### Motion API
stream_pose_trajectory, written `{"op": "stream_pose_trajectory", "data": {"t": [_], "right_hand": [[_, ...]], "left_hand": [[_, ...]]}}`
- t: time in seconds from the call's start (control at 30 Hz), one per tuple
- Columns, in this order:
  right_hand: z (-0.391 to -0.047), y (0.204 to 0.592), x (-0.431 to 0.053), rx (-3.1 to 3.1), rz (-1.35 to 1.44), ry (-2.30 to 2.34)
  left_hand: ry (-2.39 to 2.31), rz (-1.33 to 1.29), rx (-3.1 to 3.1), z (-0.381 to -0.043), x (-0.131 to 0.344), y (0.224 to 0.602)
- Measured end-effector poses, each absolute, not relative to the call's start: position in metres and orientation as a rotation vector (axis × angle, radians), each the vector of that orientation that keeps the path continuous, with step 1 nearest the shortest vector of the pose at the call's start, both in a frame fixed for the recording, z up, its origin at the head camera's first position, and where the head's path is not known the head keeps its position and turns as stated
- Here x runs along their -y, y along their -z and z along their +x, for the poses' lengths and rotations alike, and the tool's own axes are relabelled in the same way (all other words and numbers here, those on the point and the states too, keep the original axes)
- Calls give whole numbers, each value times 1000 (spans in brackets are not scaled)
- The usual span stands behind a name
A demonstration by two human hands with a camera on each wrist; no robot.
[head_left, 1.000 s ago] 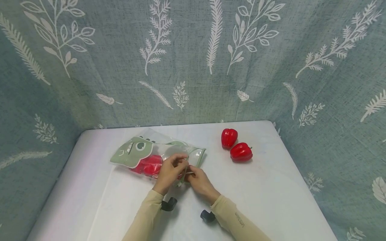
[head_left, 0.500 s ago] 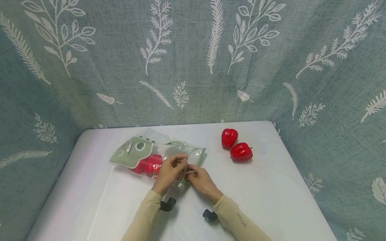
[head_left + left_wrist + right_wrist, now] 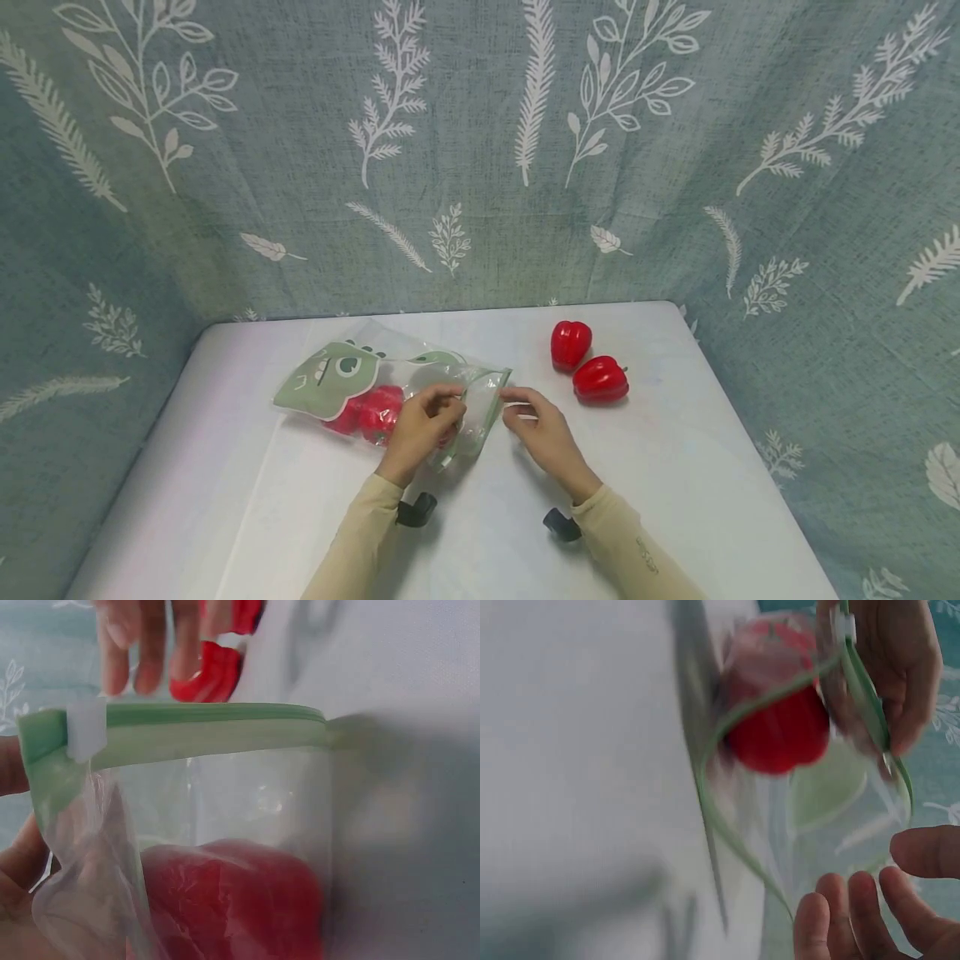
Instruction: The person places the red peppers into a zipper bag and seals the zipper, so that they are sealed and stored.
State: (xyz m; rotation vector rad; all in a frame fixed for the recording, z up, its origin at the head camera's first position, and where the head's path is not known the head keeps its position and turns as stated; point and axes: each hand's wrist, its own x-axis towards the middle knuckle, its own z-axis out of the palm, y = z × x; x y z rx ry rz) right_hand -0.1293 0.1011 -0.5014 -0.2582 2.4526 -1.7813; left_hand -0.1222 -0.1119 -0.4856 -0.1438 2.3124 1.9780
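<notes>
A clear zip bag with a green cartoon creature print lies on its side, red bell peppers inside it. My left hand pinches the bag near its mouth. In the right wrist view the green-edged mouth gapes, with a red pepper behind it. The white zip slider sits at one end of the green strip in the left wrist view. My right hand holds nothing; its fingers are spread loosely just right of the mouth.
Two loose red bell peppers, one upright and one on its side, are at the back right of the white table. A patterned green-blue curtain encloses the back and sides. Dark wrist-camera mounts hang at both wrists.
My right hand has let go of the bag's mouth and moved right, away from the left hand. The left hand and the bag have stayed nearly in place.
</notes>
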Motion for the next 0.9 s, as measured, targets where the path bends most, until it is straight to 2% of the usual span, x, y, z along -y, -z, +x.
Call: {"op": "stream_pose_trajectory", "data": {"t": [0.37, 0.53, 0.67, 0.9], "right_hand": [[-139, 478, -165, -2773, -416, 1668], [-147, 466, -201, -2886, -392, 1631], [-155, 463, -224, -2974, -326, 1583], [-168, 480, -252, -2955, -96, 1525]], "left_hand": [[-1962, -86, -2362, -108, 111, 454], [-1953, -82, -2379, -106, 110, 449], [-1944, -99, -2376, -109, 110, 453], [-1948, -115, -2380, -120, 115, 485]]}}
